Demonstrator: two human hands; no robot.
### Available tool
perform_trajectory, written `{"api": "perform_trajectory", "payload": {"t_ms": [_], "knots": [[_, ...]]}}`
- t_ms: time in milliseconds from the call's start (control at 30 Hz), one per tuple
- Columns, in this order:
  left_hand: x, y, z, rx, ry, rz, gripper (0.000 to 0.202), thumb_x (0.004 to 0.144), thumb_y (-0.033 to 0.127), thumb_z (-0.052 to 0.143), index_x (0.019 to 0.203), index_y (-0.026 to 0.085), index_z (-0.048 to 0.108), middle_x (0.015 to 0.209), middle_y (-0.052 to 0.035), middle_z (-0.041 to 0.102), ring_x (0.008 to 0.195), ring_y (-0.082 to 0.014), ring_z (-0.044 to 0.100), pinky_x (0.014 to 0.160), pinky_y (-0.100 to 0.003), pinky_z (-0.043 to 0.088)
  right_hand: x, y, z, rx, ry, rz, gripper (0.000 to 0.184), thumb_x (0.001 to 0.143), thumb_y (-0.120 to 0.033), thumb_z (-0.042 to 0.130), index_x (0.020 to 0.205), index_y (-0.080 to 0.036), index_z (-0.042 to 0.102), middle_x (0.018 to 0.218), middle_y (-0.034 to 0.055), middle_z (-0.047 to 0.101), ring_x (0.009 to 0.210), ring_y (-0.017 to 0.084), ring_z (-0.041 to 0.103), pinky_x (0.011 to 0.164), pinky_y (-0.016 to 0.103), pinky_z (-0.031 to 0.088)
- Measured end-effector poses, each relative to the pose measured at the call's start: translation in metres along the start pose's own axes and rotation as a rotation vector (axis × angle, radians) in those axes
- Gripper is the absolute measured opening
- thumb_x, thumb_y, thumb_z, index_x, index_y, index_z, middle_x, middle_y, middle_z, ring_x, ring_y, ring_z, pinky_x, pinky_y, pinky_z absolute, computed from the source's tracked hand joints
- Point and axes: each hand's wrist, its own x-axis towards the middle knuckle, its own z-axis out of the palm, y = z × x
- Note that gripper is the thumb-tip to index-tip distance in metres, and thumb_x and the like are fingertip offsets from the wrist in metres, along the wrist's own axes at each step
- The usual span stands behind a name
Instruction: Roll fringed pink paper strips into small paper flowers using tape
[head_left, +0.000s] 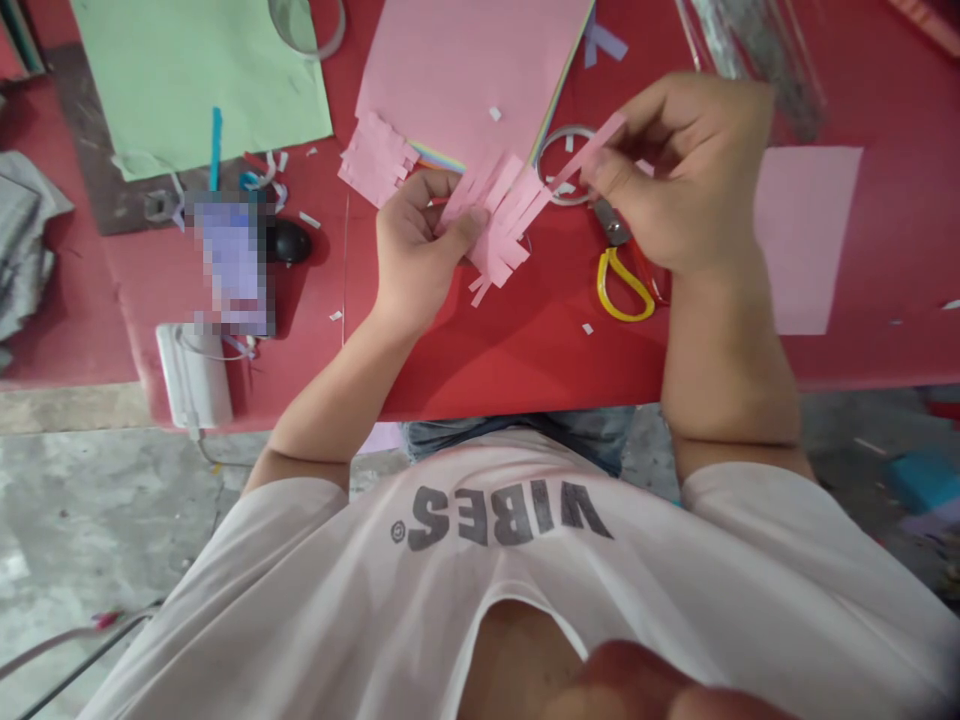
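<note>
One red desk (525, 370) spans the upper half of your view, and its near edge runs just above your lap, with a concrete floor (90, 500) below it. Your white T-shirt (480, 560) fills the bottom of the frame. Toward the far edge of the desk lie a large pink paper sheet (472, 70) and, left of it, a pale green sheet (199, 80). A smaller pink sheet (806, 240) sits near the right edge, and a folded grey cloth (22, 240) lies on the dark-red surface beyond the left end.

Your left hand (418, 255) is curled, its thumb and fingers gripping the left side of the woven pink paper strips (495, 215), which you hold just above the middle of the desk, between your hands. Your right hand (679, 170) is closed to a pinch on one loose pink strip (592, 150), whose end reaches into that weave.

Yellow-handled scissors (626, 285) lie just under your right hand, beside a thin transparent ring (566, 165). A second bundle of pink strips (375, 160) rests on the corner of the large sheet. Left of your left hand are a pixelated phone (232, 265) and a black computer mouse (289, 240). Small paper scraps (587, 328) dot the red surface.
</note>
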Motion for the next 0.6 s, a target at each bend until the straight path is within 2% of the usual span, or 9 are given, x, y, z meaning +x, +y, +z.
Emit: {"api": "perform_trajectory", "payload": {"t_ms": [100, 133, 233, 333, 433, 600], "knots": [[0.0, 0.0, 0.0, 0.001, -0.019, 0.021, 0.046, 0.088, 0.063, 0.07, 0.109, 0.023, 0.06, 0.082, 0.0018, 0.066, 0.071, -0.0151, 0.075, 0.077, -0.039, 0.068, 0.0, 0.0, 0.003, -0.129, 0.053, -0.212, 0.007, 0.085, -0.039, 0.081, 0.083, -0.035, 0.075, 0.085, 0.0003, 0.075, 0.079, 0.023, 0.067, 0.072, 0.042, 0.05], [0.0, 0.001, 0.0, 0.006, -0.02, 0.025, 0.045, 0.089, 0.063, 0.07, 0.109, 0.024, 0.06, 0.082, 0.0019, 0.066, 0.069, -0.0138, 0.074, 0.076, -0.039, 0.068, -0.001, 0.0, 0.005, -0.146, 0.032, -0.235, 0.008, 0.085, -0.039, 0.081, 0.082, -0.035, 0.075, 0.083, 0.0002, 0.075, 0.076, 0.022, 0.067, 0.071, 0.041, 0.05], [-0.001, 0.004, 0.0, 0.041, -0.015, 0.048, 0.041, 0.09, 0.059, 0.071, 0.109, 0.025, 0.06, 0.084, 0.0018, 0.067, 0.07, -0.0132, 0.072, 0.076, -0.038, 0.068, -0.003, 0.001, 0.01, -0.157, -0.016, -0.255, 0.009, 0.085, -0.037, 0.081, 0.081, -0.033, 0.075, 0.08, -0.0002, 0.074, 0.072, 0.019, 0.065, 0.067, 0.038, 0.05], [-0.002, 0.006, 0.001, 0.118, 0.004, 0.104, 0.041, 0.089, 0.059, 0.072, 0.109, 0.025, 0.061, 0.086, 0.0011, 0.067, 0.08, -0.0171, 0.075, 0.08, -0.039, 0.067, -0.006, 0.0, 0.01, -0.179, -0.047, -0.266, 0.007, 0.086, -0.03, 0.079, 0.082, -0.033, 0.074, 0.081, -0.0004, 0.074, 0.074, 0.02, 0.066, 0.069, 0.038, 0.051], [-0.004, 0.009, 0.001, 0.196, 0.025, 0.158, 0.039, 0.09, 0.058, 0.07, 0.111, 0.026, 0.062, 0.092, -0.0001, 0.067, 0.09, -0.02, 0.075, 0.086, -0.041, 0.065, -0.007, 0.0, 0.009, -0.227, -0.057, -0.284, 0.012, 0.086, -0.022, 0.075, 0.084, -0.034, 0.074, 0.083, -0.0011, 0.074, 0.076, 0.019, 0.066, 0.072, 0.038, 0.053], [-0.009, 0.012, 0.001, 0.286, 0.012, 0.204, 0.035, 0.094, 0.056, 0.067, 0.113, 0.027, 0.06, 0.099, 0.0003, 0.067, 0.093, -0.0178, 0.073, 0.089, -0.04, 0.064, -0.007, 0.005, 0.013, -0.263, -0.054, -0.359, 0.022, 0.081, -0.011, 0.07, 0.083, -0.032, 0.071, 0.08, -0.0015, 0.071, 0.073, 0.017, 0.064, 0.069, 0.035, 0.052]]}}
